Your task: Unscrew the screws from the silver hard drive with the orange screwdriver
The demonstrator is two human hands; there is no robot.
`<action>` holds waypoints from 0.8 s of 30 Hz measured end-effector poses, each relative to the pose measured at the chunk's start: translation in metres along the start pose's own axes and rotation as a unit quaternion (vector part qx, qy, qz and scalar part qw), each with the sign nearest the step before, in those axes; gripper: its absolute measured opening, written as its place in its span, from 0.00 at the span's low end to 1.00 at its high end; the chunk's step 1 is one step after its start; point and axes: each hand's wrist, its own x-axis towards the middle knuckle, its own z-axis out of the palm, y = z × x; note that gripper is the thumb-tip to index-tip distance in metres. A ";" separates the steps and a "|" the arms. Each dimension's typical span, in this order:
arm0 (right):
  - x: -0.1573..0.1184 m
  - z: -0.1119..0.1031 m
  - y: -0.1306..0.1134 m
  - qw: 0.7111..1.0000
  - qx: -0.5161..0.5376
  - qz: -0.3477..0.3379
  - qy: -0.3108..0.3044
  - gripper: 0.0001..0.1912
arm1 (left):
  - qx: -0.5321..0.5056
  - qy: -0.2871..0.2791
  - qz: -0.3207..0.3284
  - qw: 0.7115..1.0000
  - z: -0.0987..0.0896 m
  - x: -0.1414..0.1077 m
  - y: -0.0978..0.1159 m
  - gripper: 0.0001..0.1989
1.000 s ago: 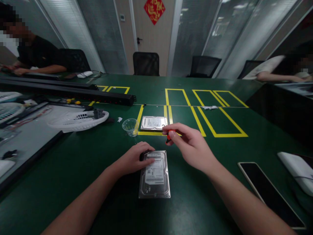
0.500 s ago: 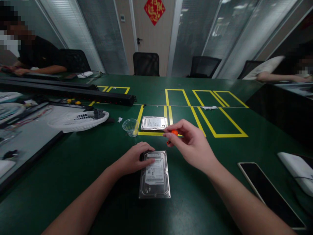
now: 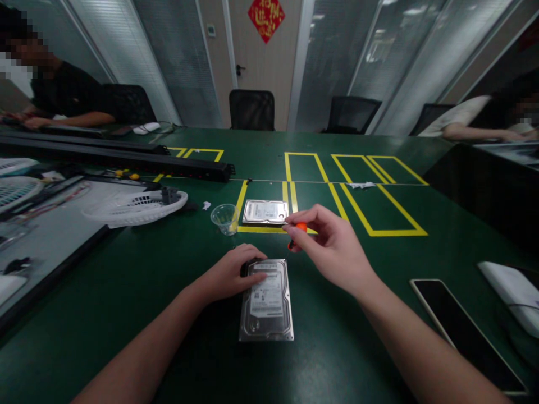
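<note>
A silver hard drive (image 3: 269, 320) lies label-up on the green table before me. My left hand (image 3: 231, 274) grips its far left edge, with the thumb over the label and the fingers along the far end. Beyond the drive and to its right, my right hand (image 3: 330, 241) is closed around a small orange screwdriver (image 3: 301, 227) with black parts. Its shaft is mostly hidden by the fingers, which are above the table and apart from the near drive. A second hard drive (image 3: 265, 211) lies farther back within yellow tape, beside a clear plastic cup (image 3: 225, 219).
A phone (image 3: 458, 331) and a white device (image 3: 511, 297) lie at right. On the left are a white racket-like frame (image 3: 138, 209), a grey board (image 3: 63, 247) and long black bars (image 3: 168, 163). Paper scraps (image 3: 361, 185) lie farther back. Two people sit at the far sides.
My right hand has shifted very slightly to the right with the screwdriver. My left hand and both hard drives stay in place.
</note>
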 end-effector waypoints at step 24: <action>-0.002 0.001 -0.003 0.999 -0.019 -0.001 -0.026 0.11 | -0.003 0.001 0.001 1.000 0.001 0.000 0.000 0.14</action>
